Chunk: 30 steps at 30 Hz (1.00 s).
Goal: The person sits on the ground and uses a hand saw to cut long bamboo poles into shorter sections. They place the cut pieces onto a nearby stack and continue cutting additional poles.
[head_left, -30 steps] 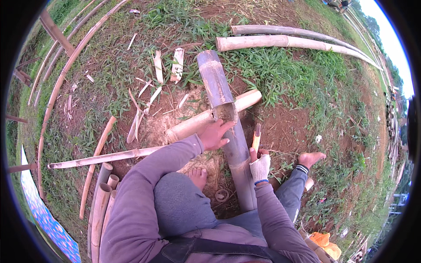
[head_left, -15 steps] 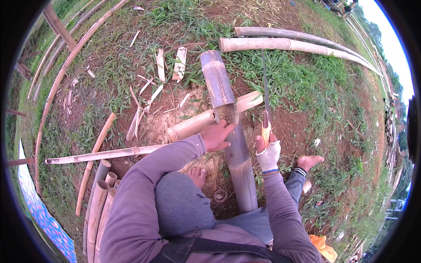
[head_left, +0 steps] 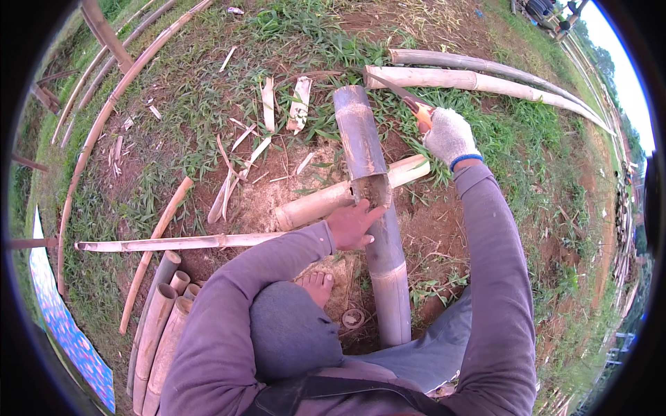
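A thick grey bamboo pole (head_left: 386, 274) points away from me, with a stretch of its upper wall cut away near the middle. My left hand (head_left: 352, 225) rests on it beside that opening, its fingers spread and touching the cut edge. A paler bamboo piece (head_left: 316, 204) lies crosswise beneath the pole. To the right, my right hand (head_left: 449, 135), in a white knitted glove, is closed round the handle of a machete (head_left: 409, 100). Its blade is raised and slants to the far left, its tip overlapping a pale bamboo pole's end in view.
Two long bamboo poles (head_left: 479, 81) lie at the far right. Split bamboo strips (head_left: 300, 104) and pale shavings litter the ground. A long split bamboo (head_left: 173, 243) extends left. Several cut bamboo tubes (head_left: 154, 312) stand at the near left. My bare foot (head_left: 317, 288) is near the pole.
My right hand has swung up and away from me, and the machete's blade has tilted from pointing straight ahead to the left. My left hand stays by the cut opening.
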### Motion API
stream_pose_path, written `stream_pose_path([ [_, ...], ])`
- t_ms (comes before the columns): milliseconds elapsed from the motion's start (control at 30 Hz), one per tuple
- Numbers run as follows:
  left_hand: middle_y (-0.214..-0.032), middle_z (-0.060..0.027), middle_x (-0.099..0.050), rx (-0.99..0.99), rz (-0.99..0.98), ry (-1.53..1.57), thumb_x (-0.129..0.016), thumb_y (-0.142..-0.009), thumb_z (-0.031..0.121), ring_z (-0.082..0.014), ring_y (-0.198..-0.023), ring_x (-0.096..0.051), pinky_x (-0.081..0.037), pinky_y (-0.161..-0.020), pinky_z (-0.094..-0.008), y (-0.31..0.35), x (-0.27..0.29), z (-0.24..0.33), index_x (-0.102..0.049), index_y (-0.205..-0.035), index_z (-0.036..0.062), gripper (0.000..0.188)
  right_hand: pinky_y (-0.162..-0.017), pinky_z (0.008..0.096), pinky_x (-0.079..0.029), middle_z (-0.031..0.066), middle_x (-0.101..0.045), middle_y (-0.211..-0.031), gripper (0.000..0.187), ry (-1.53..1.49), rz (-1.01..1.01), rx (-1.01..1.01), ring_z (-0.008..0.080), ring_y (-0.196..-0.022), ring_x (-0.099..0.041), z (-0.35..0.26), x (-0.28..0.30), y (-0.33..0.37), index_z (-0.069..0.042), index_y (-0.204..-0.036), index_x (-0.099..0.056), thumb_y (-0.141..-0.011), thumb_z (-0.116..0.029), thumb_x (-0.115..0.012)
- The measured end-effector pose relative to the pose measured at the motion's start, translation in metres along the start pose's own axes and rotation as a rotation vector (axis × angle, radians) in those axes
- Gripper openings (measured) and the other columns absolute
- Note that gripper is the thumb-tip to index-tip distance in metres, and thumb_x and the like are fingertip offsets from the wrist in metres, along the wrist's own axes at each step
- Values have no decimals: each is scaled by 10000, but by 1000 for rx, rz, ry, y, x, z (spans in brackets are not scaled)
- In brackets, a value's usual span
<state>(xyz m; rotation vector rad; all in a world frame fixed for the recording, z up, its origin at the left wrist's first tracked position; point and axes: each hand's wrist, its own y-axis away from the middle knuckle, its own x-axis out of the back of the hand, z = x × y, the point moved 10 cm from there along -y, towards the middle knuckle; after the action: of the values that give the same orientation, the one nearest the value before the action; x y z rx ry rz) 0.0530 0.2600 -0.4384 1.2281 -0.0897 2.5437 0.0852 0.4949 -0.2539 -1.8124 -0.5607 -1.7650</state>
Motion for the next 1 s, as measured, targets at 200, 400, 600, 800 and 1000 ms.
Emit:
stream_pose_path([
  [200, -1268, -196, -535, 22, -30, -14, -823, -935, 307, -411, -1095, -668, -584, -920, -524, 4, 2, -3, -358, -1685, 154, 895, -850, 537, -611, 244, -781, -947, 345, 127, -42, 78, 435, -932, -771, 5, 9, 27, -16, -949, -814, -955, -357, -761],
  [400, -1292, -206, -534, -32, 6, -21, -805, -951, 286, -412, -1140, -664, -581, -934, -512, 13, 6, 0, -337, -1700, 147, 895, -927, 554, -583, 247, -772, -952, 372, 190, -76, 170, 461, -963, -745, 34, 23, 100, -1, -1089, -777, -963, -351, -763],
  [600, -1291, -166, -632, -109, 186, 185, -781, -968, 275, -389, -1160, -681, -581, -967, -488, 22, 17, -6, -549, -1555, 148, 644, -997, 562, -543, 263, -736, -1189, 501, 70, -48, 115, 468, -1141, -698, 42, 58, 228, 0, -1330, -674, -958, -317, -785],
  [800, -1000, -105, -702, -60, 374, 242, -825, -954, 259, -282, -821, -718, -602, -763, -394, 26, 64, -2, -698, -1382, 126, 466, -1069, 571, -500, 268, -689, -1286, 502, -152, -43, -51, 500, -1240, -643, 46, 69, 346, 11, -1300, -666, -904, -256, -821],
  [1000, -1034, -109, -695, 51, 580, 337, -817, -972, 225, -219, -828, -698, -581, -726, -359, 0, 95, -20, -705, -1331, 73, 405, -1035, 571, -515, 242, -689, -1114, 429, -224, 51, -77, 475, -1090, -662, 36, 46, 373, 13, -1205, -682, -853, -176, -837],
])
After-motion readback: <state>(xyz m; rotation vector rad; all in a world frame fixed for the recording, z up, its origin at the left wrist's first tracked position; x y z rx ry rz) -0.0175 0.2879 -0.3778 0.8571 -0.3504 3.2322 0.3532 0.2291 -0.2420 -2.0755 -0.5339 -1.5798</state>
